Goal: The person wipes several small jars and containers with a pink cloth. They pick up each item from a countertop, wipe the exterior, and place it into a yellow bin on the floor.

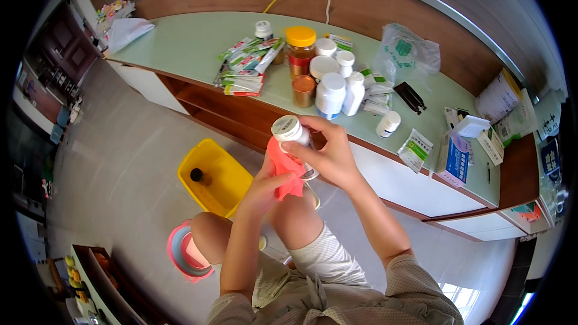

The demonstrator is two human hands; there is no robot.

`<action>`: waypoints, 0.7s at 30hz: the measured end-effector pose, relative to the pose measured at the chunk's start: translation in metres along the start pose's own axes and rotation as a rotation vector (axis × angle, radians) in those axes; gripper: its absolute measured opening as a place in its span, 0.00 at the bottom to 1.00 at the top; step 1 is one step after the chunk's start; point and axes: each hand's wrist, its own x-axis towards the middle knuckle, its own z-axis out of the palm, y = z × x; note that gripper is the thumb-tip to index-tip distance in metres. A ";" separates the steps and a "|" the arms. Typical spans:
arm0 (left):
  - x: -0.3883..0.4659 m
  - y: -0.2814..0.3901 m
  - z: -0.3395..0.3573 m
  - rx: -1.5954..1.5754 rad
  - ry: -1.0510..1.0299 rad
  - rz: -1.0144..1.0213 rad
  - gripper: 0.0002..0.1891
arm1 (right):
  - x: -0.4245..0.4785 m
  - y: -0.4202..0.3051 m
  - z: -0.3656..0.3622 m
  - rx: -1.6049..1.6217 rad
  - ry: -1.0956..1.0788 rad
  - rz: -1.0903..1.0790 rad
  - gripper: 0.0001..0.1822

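Above my knees, my right hand (pixel 332 151) grips a white plastic bottle (pixel 289 128) by its side, the capped end tilted up. My left hand (pixel 265 185) holds a coral-red cloth (pixel 285 167) pressed against the near side of that bottle. The cloth hides part of the bottle's body and label. Beyond my hands, several white bottles (pixel 331 92) stand grouped on the glass-topped cabinet (pixel 189 36). Among them are a jar with a yellow lid (pixel 300 49) and a copper-coloured canister (pixel 304 91). Flat packets (pixel 250 61) lie piled to their left.
A yellow plastic bin (pixel 226 180) on the floor holds a dark-capped bottle (pixel 197 175). Beside my knee sits a pink-rimmed basin (pixel 180 257). Rightward on the cabinet are a small white bottle (pixel 388 124), a packet (pixel 415 150), a blue box (pixel 454 158) and a clear plastic bag (pixel 406 49).
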 end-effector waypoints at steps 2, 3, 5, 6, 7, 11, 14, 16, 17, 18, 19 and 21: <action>-0.003 0.006 -0.012 0.065 0.044 -0.026 0.36 | 0.005 0.013 0.020 0.118 -0.060 0.036 0.22; -0.006 0.007 -0.020 0.098 0.074 -0.040 0.37 | 0.008 0.013 0.030 0.044 -0.103 0.042 0.22; -0.011 0.005 -0.040 0.081 0.089 0.062 0.36 | 0.013 0.012 0.051 -0.107 -0.187 0.050 0.21; -0.013 0.004 -0.049 0.072 0.097 0.113 0.36 | 0.014 0.019 0.063 -0.252 -0.223 -0.158 0.17; -0.015 0.004 -0.057 -0.006 0.137 0.130 0.36 | 0.016 0.023 0.073 -0.277 -0.208 -0.197 0.17; -0.026 0.015 -0.081 -0.251 0.337 0.266 0.33 | 0.023 0.031 0.104 -0.160 -0.176 -0.219 0.16; -0.027 0.035 -0.103 -0.272 0.413 0.381 0.28 | 0.023 0.026 0.113 -0.150 -0.244 -0.226 0.18; -0.017 0.044 -0.111 -0.249 0.504 0.401 0.25 | 0.020 0.042 0.125 -0.332 -0.288 -0.314 0.25; -0.012 0.048 -0.115 -0.237 0.549 0.410 0.24 | 0.020 0.048 0.132 -0.428 -0.305 -0.340 0.29; -0.008 0.052 -0.116 -0.216 0.537 0.421 0.23 | 0.024 0.053 0.139 -0.403 -0.296 -0.315 0.30; -0.004 0.054 -0.120 -0.187 0.524 0.415 0.23 | 0.028 0.058 0.145 -0.377 -0.287 -0.291 0.32; 0.004 0.056 -0.131 -0.130 0.497 0.401 0.23 | 0.040 0.066 0.156 -0.328 -0.315 -0.217 0.34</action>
